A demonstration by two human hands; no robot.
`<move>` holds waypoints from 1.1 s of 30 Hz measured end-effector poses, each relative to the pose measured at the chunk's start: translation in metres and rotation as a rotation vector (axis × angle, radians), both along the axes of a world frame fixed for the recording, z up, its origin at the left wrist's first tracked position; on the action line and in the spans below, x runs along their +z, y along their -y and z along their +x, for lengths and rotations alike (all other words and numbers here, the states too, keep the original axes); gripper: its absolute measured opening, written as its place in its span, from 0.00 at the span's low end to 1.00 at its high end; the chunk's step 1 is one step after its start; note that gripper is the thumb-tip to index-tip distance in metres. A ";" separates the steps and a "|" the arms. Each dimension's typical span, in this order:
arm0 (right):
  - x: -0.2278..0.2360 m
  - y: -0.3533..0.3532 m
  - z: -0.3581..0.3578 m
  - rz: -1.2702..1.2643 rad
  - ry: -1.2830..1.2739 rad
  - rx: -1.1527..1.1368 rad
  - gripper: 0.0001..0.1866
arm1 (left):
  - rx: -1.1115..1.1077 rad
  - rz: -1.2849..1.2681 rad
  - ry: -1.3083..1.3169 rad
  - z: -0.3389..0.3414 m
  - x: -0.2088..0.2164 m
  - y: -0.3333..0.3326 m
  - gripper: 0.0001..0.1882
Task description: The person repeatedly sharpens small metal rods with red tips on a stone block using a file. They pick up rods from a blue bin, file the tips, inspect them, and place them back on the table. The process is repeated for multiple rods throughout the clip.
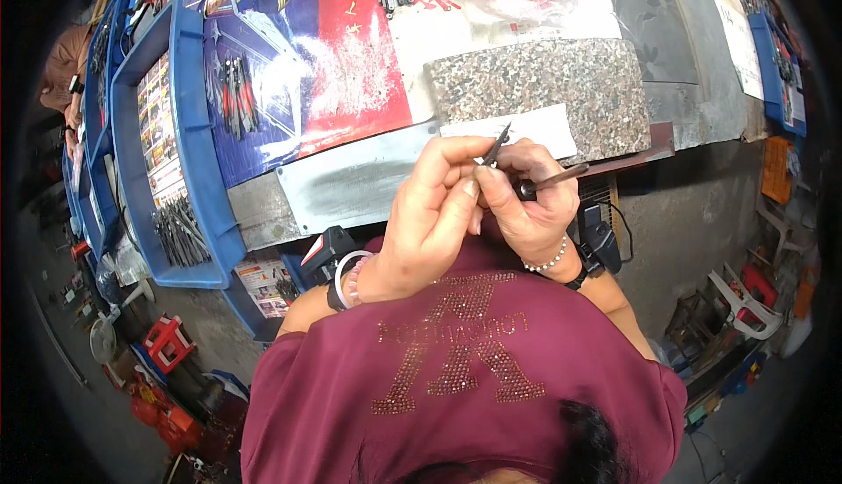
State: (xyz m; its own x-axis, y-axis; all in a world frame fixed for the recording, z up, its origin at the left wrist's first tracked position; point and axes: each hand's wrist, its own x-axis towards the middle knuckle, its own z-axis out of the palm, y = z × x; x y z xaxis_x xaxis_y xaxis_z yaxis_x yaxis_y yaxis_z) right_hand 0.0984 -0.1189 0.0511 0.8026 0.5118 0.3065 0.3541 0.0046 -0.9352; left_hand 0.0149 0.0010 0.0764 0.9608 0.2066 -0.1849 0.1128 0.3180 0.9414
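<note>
Pinched between the curled fingers of the left hand [430, 221] is a small pair of dark pliers [496, 145], tip pointing up toward 1 o'clock, right in the middle of the view. A thin dark-handled tool [553, 178] is gripped by the closed fingers of the right hand [531, 208], its shaft sticking out toward 3 o'clock. Both hands are pressed together just below a speckled granite slab [561, 85]. A blue tray [189, 160] of more pliers is seen at 9 o'clock.
</note>
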 end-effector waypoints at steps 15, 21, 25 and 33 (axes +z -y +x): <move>0.010 0.001 0.008 0.023 -0.143 0.124 0.12 | 0.158 -0.075 0.037 -0.004 -0.005 0.023 0.13; 0.003 0.005 0.013 -0.049 -0.585 0.199 0.23 | 0.122 -0.215 0.029 -0.004 -0.003 0.019 0.09; 0.004 0.015 0.020 0.063 -0.713 0.388 0.23 | 0.014 -0.371 -0.100 -0.008 0.003 0.012 0.09; 0.003 0.016 0.007 -0.064 -0.476 0.230 0.15 | -0.043 -0.519 -0.085 -0.010 -0.002 0.006 0.07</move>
State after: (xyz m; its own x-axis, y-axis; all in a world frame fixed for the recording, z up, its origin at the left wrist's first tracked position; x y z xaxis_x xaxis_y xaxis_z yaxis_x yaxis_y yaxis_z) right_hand 0.1050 -0.1345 0.0536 0.7099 0.6969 -0.1018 -0.1127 -0.0304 -0.9932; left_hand 0.0046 -0.0055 0.0743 0.9436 0.0274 -0.3298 0.2052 0.7335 0.6480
